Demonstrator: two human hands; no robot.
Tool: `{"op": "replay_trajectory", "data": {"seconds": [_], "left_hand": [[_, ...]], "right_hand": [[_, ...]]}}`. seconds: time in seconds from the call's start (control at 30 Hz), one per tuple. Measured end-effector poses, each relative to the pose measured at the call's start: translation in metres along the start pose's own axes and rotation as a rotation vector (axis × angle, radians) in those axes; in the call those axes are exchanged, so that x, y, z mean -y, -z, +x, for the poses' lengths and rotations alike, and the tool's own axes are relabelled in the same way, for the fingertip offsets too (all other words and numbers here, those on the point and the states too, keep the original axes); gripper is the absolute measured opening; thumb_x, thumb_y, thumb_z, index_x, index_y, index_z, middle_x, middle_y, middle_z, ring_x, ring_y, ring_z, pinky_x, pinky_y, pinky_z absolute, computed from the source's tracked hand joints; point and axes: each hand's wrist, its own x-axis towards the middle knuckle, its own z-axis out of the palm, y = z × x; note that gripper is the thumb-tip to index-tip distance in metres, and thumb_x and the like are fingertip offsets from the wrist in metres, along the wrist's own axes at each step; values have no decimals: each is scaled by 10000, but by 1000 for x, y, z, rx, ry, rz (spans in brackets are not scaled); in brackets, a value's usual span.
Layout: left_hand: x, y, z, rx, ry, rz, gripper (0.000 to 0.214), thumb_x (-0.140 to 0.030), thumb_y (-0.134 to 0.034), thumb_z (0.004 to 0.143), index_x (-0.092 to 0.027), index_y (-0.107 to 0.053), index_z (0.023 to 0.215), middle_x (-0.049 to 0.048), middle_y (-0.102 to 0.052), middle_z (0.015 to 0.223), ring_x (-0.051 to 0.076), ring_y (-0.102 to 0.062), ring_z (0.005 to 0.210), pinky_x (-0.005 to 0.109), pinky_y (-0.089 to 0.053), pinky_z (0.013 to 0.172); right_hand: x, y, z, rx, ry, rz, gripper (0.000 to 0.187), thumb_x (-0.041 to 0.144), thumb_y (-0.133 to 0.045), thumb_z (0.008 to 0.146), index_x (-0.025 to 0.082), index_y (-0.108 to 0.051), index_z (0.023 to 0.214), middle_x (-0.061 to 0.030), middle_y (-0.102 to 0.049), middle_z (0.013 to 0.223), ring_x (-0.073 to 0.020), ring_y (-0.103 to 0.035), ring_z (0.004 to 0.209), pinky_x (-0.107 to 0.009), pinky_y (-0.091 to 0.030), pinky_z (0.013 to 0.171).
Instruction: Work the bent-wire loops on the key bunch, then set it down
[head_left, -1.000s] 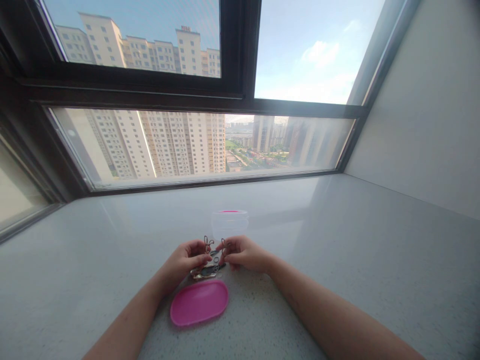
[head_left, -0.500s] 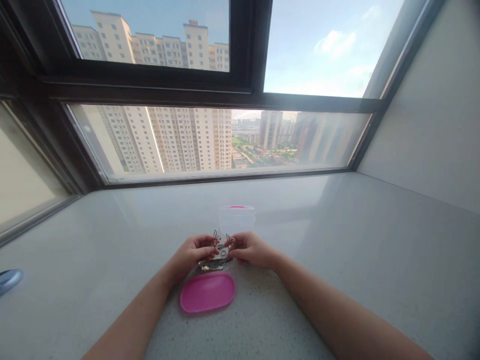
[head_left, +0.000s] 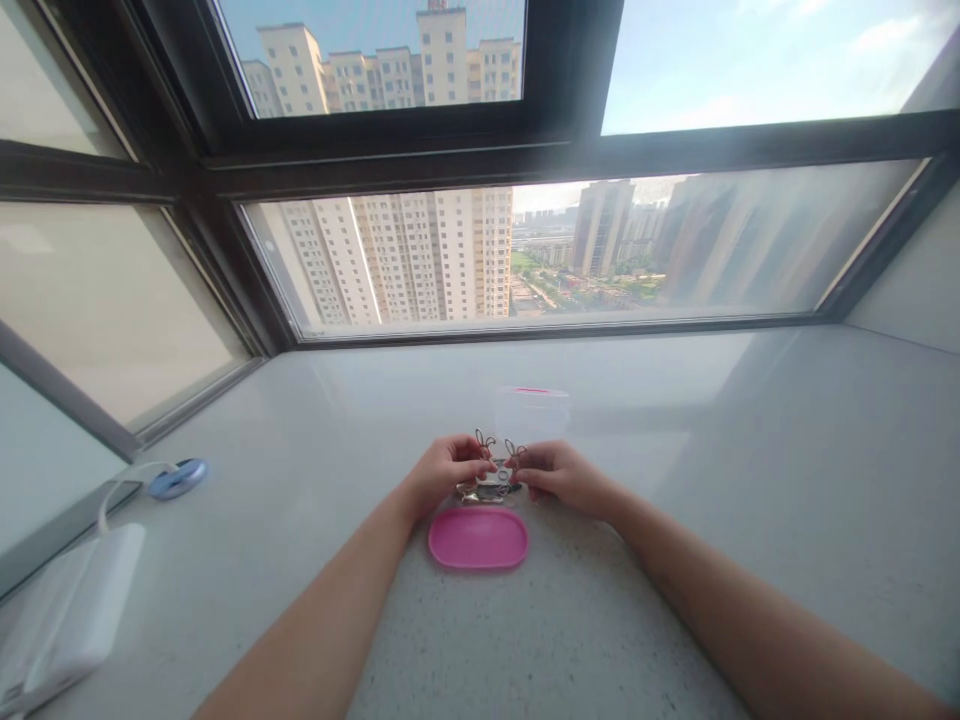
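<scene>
My left hand (head_left: 448, 476) pinches a small metal wire piece shaped like a rabbit's head (head_left: 484, 442), its ear loops pointing up. Close beside it, a similar rabbit-shaped wire piece (head_left: 514, 450) is held upright between the fingertips of my right hand (head_left: 568, 478). A narrow gap separates the two pieces. Below the fingers, several shiny metal bits (head_left: 484, 494) lie together on the pale ledge; their exact kinds are too small to make out. Just nearer to me sits a pink oval tray (head_left: 478, 538). Behind my hands is a clear zip bag (head_left: 534, 408) with a pink strip along its top.
On the left lie a white block-shaped device (head_left: 86, 600) with a cable and a blue round object (head_left: 178, 479). Dark window frames (head_left: 450, 338) border the far side of the speckled ledge (head_left: 480, 640). A pale wall (head_left: 911, 275) rises at the right.
The view has swung to the left, so the white device and cable now show. Both hands keep their pinch on the rabbit-shaped wire pieces, with little change between them.
</scene>
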Motion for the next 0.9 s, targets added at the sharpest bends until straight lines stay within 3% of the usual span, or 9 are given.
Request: {"op": "replay_trajectory", "data": {"seconds": [0.13, 0.9], "left_hand": [[5, 1, 1, 17, -6, -19, 285, -285, -704, 653, -96, -579, 825, 84, -643, 811, 86, -515, 595, 188, -372, 507], [6, 2, 3, 27, 26, -30, 330, -297, -719, 644, -89, -579, 859, 107, -659, 812, 79, -502, 545, 182, -334, 456]], "right_hand": [[-3, 2, 1, -4, -18, 0, 345, 363, -641, 732, 89, -617, 940, -76, -636, 785, -94, -511, 523, -202, -349, 441], [0, 2, 1, 25, -27, 22, 293, 347, -624, 750, 103, -558, 899, -93, -652, 863, -93, -531, 534, -204, -376, 453]]}}
